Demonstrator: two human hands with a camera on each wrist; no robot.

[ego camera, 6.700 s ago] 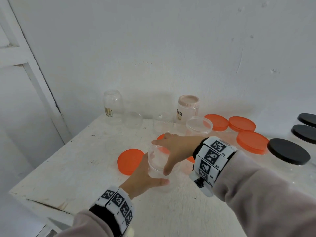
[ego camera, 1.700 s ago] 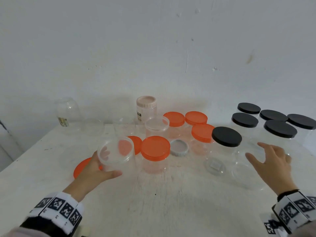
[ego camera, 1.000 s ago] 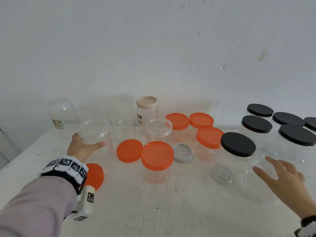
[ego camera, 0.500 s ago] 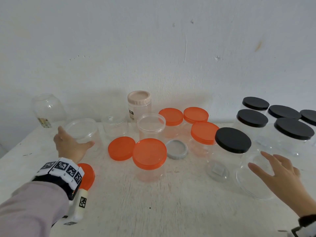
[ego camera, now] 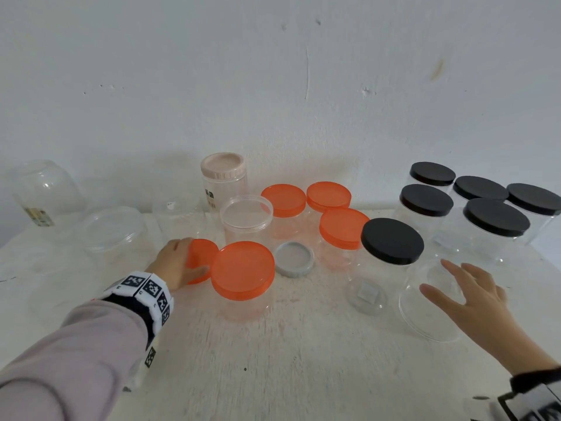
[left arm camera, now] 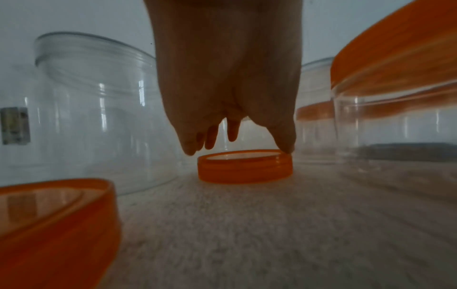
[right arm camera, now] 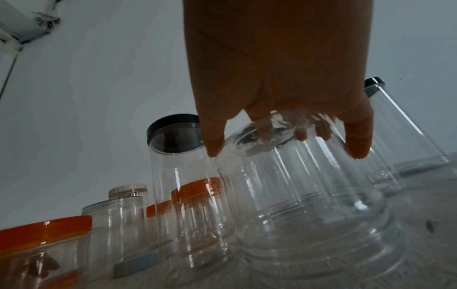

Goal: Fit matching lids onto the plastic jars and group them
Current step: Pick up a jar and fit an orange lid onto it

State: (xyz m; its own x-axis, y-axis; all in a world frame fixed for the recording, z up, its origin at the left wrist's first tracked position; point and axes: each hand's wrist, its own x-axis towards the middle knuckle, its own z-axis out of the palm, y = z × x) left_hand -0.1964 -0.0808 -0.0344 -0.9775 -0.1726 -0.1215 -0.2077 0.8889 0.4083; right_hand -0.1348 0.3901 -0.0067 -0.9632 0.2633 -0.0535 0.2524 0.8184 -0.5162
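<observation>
Left hand (ego camera: 176,262), at centre-left of the head view, closes fingers and thumb on a loose orange lid (ego camera: 202,259) lying on the white table (ego camera: 288,360), just left of an orange-capped jar (ego camera: 243,287). Picking up a lid seems the step in hand; next it needs an uncapped jar, such as the clear one (ego camera: 246,218) behind. Lower right, the right hand (ego camera: 467,296) rests spread on an upturned clear jar (ego camera: 431,302), grasping nothing.
</observation>
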